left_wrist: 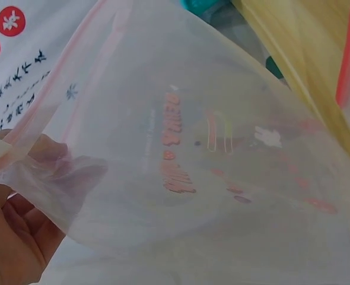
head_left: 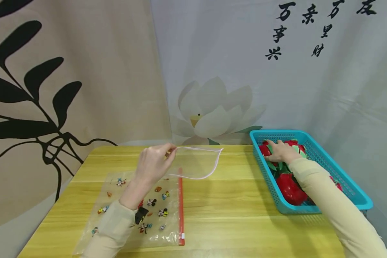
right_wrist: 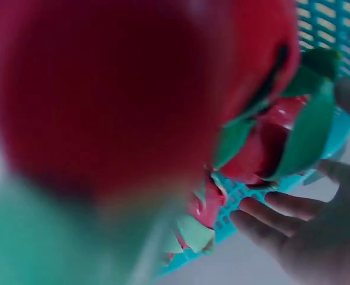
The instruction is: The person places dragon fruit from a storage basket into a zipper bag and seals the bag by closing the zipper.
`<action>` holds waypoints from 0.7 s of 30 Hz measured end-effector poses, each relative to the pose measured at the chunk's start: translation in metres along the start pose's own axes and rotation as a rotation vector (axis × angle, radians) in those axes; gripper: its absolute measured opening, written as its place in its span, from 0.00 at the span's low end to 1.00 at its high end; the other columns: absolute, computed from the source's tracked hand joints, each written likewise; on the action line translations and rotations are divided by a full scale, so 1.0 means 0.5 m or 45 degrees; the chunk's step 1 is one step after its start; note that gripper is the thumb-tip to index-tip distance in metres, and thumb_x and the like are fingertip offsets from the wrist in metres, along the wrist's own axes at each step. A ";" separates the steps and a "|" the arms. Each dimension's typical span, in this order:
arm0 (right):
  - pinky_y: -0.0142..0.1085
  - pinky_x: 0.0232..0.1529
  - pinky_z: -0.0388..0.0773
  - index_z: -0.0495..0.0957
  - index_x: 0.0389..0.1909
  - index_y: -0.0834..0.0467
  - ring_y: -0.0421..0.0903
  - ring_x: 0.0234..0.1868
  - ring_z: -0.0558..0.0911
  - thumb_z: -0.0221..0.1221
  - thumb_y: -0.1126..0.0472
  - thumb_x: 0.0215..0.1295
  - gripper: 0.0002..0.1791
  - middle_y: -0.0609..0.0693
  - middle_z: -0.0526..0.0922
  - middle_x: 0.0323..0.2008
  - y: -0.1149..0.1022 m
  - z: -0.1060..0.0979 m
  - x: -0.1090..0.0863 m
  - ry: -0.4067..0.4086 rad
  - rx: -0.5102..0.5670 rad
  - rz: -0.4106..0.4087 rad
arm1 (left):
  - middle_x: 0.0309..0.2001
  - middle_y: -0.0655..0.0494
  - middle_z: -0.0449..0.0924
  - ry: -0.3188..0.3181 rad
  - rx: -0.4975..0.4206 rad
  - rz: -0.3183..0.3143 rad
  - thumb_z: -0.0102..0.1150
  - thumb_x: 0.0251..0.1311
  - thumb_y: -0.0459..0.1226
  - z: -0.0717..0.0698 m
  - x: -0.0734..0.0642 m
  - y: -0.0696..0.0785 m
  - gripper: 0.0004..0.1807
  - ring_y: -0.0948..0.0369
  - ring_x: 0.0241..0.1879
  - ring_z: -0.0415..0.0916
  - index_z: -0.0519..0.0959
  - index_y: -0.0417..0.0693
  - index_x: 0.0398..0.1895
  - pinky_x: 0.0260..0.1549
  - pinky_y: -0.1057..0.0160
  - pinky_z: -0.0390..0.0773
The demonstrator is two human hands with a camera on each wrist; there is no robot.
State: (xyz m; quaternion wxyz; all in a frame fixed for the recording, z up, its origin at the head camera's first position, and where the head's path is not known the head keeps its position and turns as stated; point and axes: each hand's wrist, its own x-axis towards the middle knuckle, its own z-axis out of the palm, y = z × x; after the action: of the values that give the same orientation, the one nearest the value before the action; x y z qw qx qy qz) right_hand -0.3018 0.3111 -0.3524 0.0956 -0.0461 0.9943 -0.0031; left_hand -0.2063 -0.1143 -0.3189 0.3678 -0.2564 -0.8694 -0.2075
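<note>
My left hand (head_left: 152, 163) pinches the edge of a translucent zip bag (left_wrist: 145, 225) with a pale pink rim. Its mouth gapes toward the right in the head view. Red lettering and a white slider show on it in the left wrist view. Inside the blue basket, my right hand (head_left: 282, 152) reaches over red fruits with green leafy scales that look like dragon fruits. The right wrist view has its fingers spread around one dragon fruit (right_wrist: 288, 136). A large red fruit (head_left: 291, 189) lies in the basket's near end, below the right forearm.
The blue plastic basket (head_left: 329, 163) with perforated walls stands at the table's right. Flat on the wooden table (head_left: 225, 215), under the left forearm, lies a clear bag (head_left: 158, 229) with cartoon prints and a red zip strip. A printed curtain (head_left: 213, 53) hangs behind.
</note>
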 end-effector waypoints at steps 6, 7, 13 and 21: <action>0.63 0.48 0.74 0.47 0.72 0.61 0.79 0.59 0.63 0.55 0.51 0.59 0.44 0.81 0.48 0.65 0.008 0.016 0.021 -0.115 0.080 0.008 | 0.27 0.49 0.87 -0.005 0.009 -0.004 0.65 0.54 0.32 0.002 -0.002 0.002 0.03 0.67 0.10 0.68 0.84 0.41 0.30 0.11 0.79 0.55; 0.62 0.47 0.74 0.48 0.72 0.62 0.79 0.60 0.62 0.55 0.53 0.58 0.44 0.82 0.47 0.65 0.009 0.015 0.024 -0.133 0.090 -0.005 | 0.26 0.49 0.87 -0.004 0.011 -0.004 0.65 0.54 0.32 0.002 -0.002 0.002 0.03 0.67 0.10 0.67 0.84 0.41 0.30 0.11 0.79 0.54; 0.62 0.52 0.72 0.53 0.70 0.65 0.78 0.65 0.51 0.56 0.57 0.59 0.40 0.82 0.50 0.64 0.019 0.012 0.038 -0.174 0.114 -0.118 | 0.26 0.50 0.87 -0.001 0.020 -0.001 0.65 0.55 0.33 0.003 -0.004 0.000 0.03 0.69 0.09 0.61 0.84 0.41 0.30 0.10 0.78 0.53; 0.63 0.48 0.74 0.53 0.70 0.62 0.75 0.54 0.68 0.58 0.53 0.56 0.42 0.80 0.52 0.62 0.013 0.029 0.044 -0.120 0.105 0.004 | 0.25 0.50 0.86 0.011 0.027 0.005 0.66 0.54 0.33 0.005 -0.009 -0.003 0.03 0.71 0.09 0.58 0.84 0.41 0.29 0.10 0.78 0.52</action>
State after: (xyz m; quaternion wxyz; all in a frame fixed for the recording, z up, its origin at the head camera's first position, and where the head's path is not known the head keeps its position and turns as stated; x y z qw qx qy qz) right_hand -0.3212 0.3156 -0.3708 0.1443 -0.0408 0.9878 -0.0417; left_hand -0.2058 -0.1152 -0.3240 0.3748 -0.2532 -0.8695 -0.1986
